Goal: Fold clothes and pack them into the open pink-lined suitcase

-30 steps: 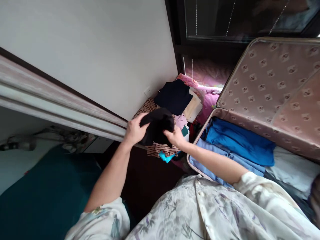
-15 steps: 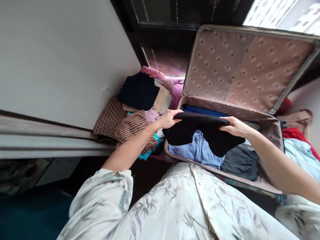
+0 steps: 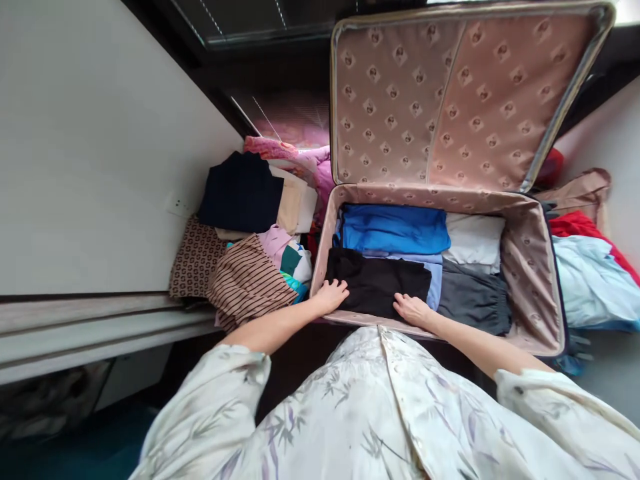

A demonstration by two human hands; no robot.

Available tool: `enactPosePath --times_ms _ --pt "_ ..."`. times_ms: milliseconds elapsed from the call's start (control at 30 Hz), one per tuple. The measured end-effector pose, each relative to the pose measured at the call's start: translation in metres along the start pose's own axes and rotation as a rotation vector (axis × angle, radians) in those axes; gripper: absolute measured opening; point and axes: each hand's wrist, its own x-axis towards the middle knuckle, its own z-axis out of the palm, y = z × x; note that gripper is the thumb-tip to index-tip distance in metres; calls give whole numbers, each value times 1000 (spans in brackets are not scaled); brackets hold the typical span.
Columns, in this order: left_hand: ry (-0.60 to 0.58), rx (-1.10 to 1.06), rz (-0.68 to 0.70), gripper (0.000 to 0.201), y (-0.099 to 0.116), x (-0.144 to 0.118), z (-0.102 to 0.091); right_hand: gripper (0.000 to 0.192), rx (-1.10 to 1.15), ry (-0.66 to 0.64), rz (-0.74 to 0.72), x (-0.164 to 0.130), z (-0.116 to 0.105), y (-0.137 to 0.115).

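While the fingers of my left hand (image 3: 330,297) rest slightly spread on the near left corner of the black garment (image 3: 387,285), those of my right hand (image 3: 411,309) are bent over its near edge; whether either set pinches the fabric, I cannot tell. Folded into a long block, it lies inside the suitcase (image 3: 527,267), at the front left, on top of a periwinkle garment (image 3: 435,283) that shows past its right end and along part of its far side. To settle it well, I judge, I should press lightly and evenly, keep the near edge square with the front of the suitcase, and stroke the rumpled left end flat without dragging the layer beneath. Beyond it is a bright blue garment (image 3: 395,228); to the right are a white garment (image 3: 475,239) and, nearer me, a dark grey garment (image 3: 470,298). The lid (image 3: 380,100) stands open at the back, patterned pink within. What carries the suitcase is hidden from me. Off to the left, a striped garment (image 3: 250,283) and a navy garment (image 3: 243,195) are piled near a white wall (image 3: 100,147); on the right sit a red cloth (image 3: 575,223) and a pale blue cloth (image 3: 593,280). Behind everything runs a dark window frame (image 3: 270,61).
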Motion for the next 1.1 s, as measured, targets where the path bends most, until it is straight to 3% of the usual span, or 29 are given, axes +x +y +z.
enactPosePath --times_ms 100,233,367,567,700,767,833,933,1033,1100 --pt "-26 -9 -84 40 7 11 19 26 33 -19 -33 12 23 5" --pt "-75 -45 -51 41 2 17 18 27 40 -27 -111 11 30 14" --pt "-123 -55 -3 68 -2 19 13 29 60 -71 -191 10 25 19" --pt "-94 -151 8 46 -6 25 0 30 106 -87 -248 4 10 24" --pt "-130 -254 55 48 -10 12 3 30 158 -81 -192 -4 14 24" --pt "-228 -328 54 59 -10 6 6 31 182 -127 -147 -5 12 22" --pt "-241 -389 -13 69 -8 6 7 33 190 -91 -99 -4 7 20" --pt "-112 -401 -172 93 -4 20 11 65 137 175 19 3 8 21" --pt "-139 -330 -194 140 -3 45 26 104 66 326 111 12 34 28" --pt "-200 -301 -182 156 -7 62 43 107 52 324 125 19 62 35"
